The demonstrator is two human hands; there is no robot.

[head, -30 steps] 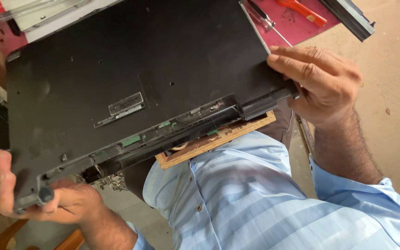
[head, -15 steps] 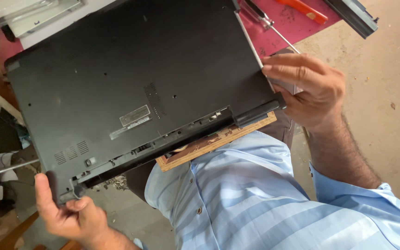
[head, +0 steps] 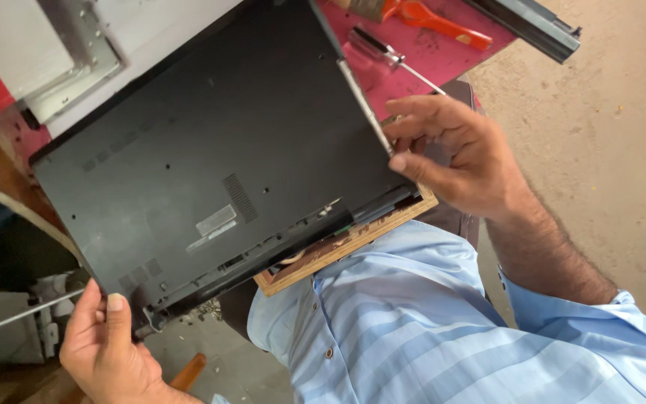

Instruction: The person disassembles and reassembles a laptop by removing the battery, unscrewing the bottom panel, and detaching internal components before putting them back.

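Both hands (head: 99, 344) (head: 461, 153) grip opposite corners of the laptop (head: 211, 164)

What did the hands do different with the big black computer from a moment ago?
The left hand let go of the small thing it pinched and now grips the black laptop at its near corner. The laptop has turned a little, its underside still facing up. The right hand stays on the far side edge. The wooden board and orange-handled tool stayed put.

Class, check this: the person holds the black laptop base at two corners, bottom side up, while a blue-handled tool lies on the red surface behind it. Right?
Not quite. In the head view the tool on the red surface has an orange handle, not blue. The rest holds: left hand and right hand hold the upturned black laptop base at two corners.
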